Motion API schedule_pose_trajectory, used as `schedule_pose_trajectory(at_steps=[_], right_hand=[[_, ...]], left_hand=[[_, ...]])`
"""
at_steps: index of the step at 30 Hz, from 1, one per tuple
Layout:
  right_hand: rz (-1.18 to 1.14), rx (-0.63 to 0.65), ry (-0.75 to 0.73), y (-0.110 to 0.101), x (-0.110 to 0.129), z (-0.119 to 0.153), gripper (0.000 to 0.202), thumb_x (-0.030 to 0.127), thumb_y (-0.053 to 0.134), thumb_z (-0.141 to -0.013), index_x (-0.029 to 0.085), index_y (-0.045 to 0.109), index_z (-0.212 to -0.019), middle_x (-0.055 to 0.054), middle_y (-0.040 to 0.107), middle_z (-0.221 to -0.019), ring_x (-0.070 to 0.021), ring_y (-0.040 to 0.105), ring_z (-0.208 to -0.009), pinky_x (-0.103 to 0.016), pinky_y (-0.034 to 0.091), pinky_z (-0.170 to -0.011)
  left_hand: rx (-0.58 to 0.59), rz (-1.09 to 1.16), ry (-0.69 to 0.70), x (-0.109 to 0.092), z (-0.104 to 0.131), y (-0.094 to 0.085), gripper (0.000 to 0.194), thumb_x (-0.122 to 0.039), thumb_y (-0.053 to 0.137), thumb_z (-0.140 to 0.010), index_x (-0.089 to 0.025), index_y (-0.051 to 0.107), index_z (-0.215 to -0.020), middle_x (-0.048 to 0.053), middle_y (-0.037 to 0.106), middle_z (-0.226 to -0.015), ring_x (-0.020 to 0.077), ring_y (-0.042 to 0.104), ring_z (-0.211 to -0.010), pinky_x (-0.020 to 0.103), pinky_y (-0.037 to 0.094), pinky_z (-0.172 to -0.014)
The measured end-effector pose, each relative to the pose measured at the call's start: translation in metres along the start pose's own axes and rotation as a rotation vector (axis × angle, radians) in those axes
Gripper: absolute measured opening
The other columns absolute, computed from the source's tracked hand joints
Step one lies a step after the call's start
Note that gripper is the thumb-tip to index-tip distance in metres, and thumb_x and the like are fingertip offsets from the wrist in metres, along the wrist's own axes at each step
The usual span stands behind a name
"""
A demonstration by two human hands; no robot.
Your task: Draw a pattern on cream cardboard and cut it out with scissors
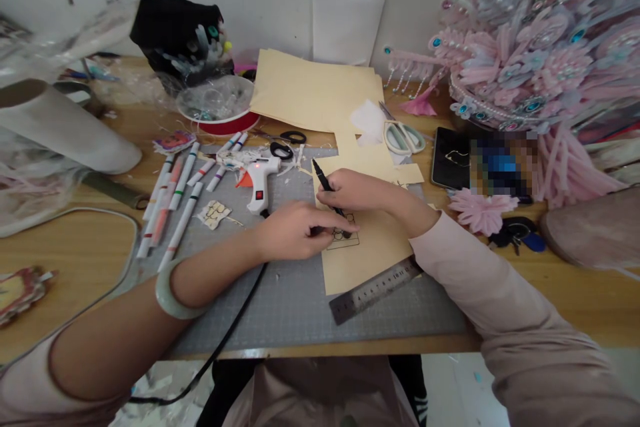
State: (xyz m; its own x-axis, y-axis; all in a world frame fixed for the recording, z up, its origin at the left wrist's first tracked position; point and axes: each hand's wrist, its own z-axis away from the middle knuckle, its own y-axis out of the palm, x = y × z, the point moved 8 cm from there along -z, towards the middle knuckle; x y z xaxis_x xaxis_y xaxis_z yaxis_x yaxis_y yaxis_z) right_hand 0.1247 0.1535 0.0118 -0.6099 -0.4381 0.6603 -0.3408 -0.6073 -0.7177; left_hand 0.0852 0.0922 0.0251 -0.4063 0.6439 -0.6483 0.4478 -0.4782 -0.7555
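My right hand [345,188] is closed round a black marker pen [325,180], which slants down toward a sheet of tan paper [373,257]. Black outlined drawing [345,240], with small rounded shapes inside a box, shows on that sheet. My left hand [295,230] lies at the sheet's left edge, index finger stretched across the drawing close to the pen's lower end. Its other fingers are partly hidden. A metal ruler [373,290] rests slantwise over the lower edge of the paper, below my right wrist.
A white glue gun [261,187] and several markers [183,223] lie on the grey cutting mat [295,313]. Black-handled scissors [283,149], green-handled scissors [404,139] and stacked tan sheets [315,90] are behind. Pink flower decorations [540,67] and a phone [450,159] stand right; a cardboard tube [75,127], left.
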Motion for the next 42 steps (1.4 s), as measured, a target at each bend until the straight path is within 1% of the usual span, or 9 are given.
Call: schedule_pose_trajectory(at_steps=[2,4,10,13,15,18,23,31,42], right_hand=[[-0.029,0.024,-0.018,0.001,0.001,0.001,0.025,0.023,0.043,-0.078,0.017,0.038,-0.054,0.006,0.033,-0.051,-0.0067,0.029,-0.05,-0.024,0.023,-0.05],[-0.087,-0.019,-0.034,-0.005,0.001,0.004,0.025,0.023,0.043,-0.078,0.017,0.036,-0.054,0.006,0.031,-0.05,-0.0065,0.028,-0.049,-0.023,0.024,-0.049],[-0.358,-0.468,0.052,-0.04,-0.013,0.037,0.027,0.027,0.042,-0.082,0.017,0.045,-0.057,0.005,0.043,-0.05,-0.0077,0.042,-0.048,-0.022,0.031,-0.05],[-0.429,-0.657,0.125,-0.04,-0.025,0.067,0.028,0.028,0.042,-0.082,0.018,0.045,-0.056,0.006,0.041,-0.047,-0.0082,0.042,-0.045,-0.022,0.032,-0.047],[-0.391,-0.72,0.157,-0.034,-0.03,0.089,0.03,0.029,0.042,-0.084,0.019,0.046,-0.056,0.005,0.042,-0.048,-0.0088,0.042,-0.045,-0.022,0.033,-0.047],[-0.318,-0.747,0.162,-0.025,-0.035,0.116,0.031,0.029,0.042,-0.085,0.019,0.047,-0.056,0.003,0.046,-0.051,-0.0107,0.045,-0.049,-0.024,0.034,-0.048],[-0.29,-0.832,0.199,-0.027,-0.039,0.142,0.032,0.028,0.041,-0.086,0.021,0.047,-0.055,0.003,0.045,-0.048,-0.0116,0.044,-0.046,-0.025,0.032,-0.046],[-0.219,-0.791,0.168,-0.022,-0.034,0.132,0.031,0.029,0.041,-0.087,0.02,0.051,-0.059,0.002,0.049,-0.051,-0.0127,0.046,-0.049,-0.026,0.034,-0.05],[-0.229,-0.76,0.144,-0.015,-0.03,0.125,0.027,0.029,0.042,-0.087,0.02,0.052,-0.063,0.001,0.054,-0.053,-0.0137,0.052,-0.052,-0.027,0.04,-0.054]], left_hand=[[0.004,-0.004,0.012,-0.001,0.0,0.0,0.039,-0.01,0.045,-0.079,-0.023,0.065,-0.11,0.0,0.07,-0.075,0.0098,0.059,-0.057,0.018,0.042,-0.058],[-0.007,-0.008,0.034,-0.004,0.0,-0.001,0.039,-0.009,0.044,-0.079,-0.022,0.065,-0.11,0.001,0.07,-0.076,0.0101,0.059,-0.058,0.019,0.042,-0.059],[-0.107,-0.056,0.16,-0.018,-0.001,-0.009,0.031,-0.014,0.043,-0.086,-0.02,0.067,-0.104,0.007,0.063,-0.093,0.0133,0.059,-0.082,0.021,0.045,-0.07],[-0.149,-0.073,0.233,-0.023,-0.001,-0.011,0.025,-0.017,0.045,-0.089,-0.019,0.066,-0.102,0.007,0.064,-0.101,0.0142,0.059,-0.09,0.024,0.045,-0.078],[-0.177,-0.101,0.271,-0.024,0.0,-0.01,0.022,-0.018,0.047,-0.09,-0.019,0.066,-0.1,0.006,0.066,-0.098,0.0144,0.061,-0.09,0.025,0.045,-0.078],[-0.238,-0.154,0.278,-0.025,0.001,-0.01,0.019,-0.02,0.048,-0.09,-0.019,0.065,-0.098,0.004,0.068,-0.094,0.0141,0.062,-0.086,0.025,0.045,-0.075],[-0.301,-0.176,0.264,-0.025,0.001,-0.011,0.019,-0.021,0.048,-0.091,-0.019,0.064,-0.099,0.004,0.068,-0.094,0.0136,0.062,-0.087,0.025,0.045,-0.076],[-0.306,-0.169,0.29,-0.027,-0.001,-0.009,0.018,-0.016,0.05,-0.089,-0.019,0.064,-0.1,0.004,0.067,-0.093,0.0132,0.061,-0.087,0.024,0.045,-0.077],[-0.253,-0.265,0.281,-0.029,-0.002,-0.003,0.024,-0.021,0.043,-0.093,-0.023,0.063,-0.105,0.003,0.067,-0.096,0.0135,0.061,-0.088,0.026,0.043,-0.075]])
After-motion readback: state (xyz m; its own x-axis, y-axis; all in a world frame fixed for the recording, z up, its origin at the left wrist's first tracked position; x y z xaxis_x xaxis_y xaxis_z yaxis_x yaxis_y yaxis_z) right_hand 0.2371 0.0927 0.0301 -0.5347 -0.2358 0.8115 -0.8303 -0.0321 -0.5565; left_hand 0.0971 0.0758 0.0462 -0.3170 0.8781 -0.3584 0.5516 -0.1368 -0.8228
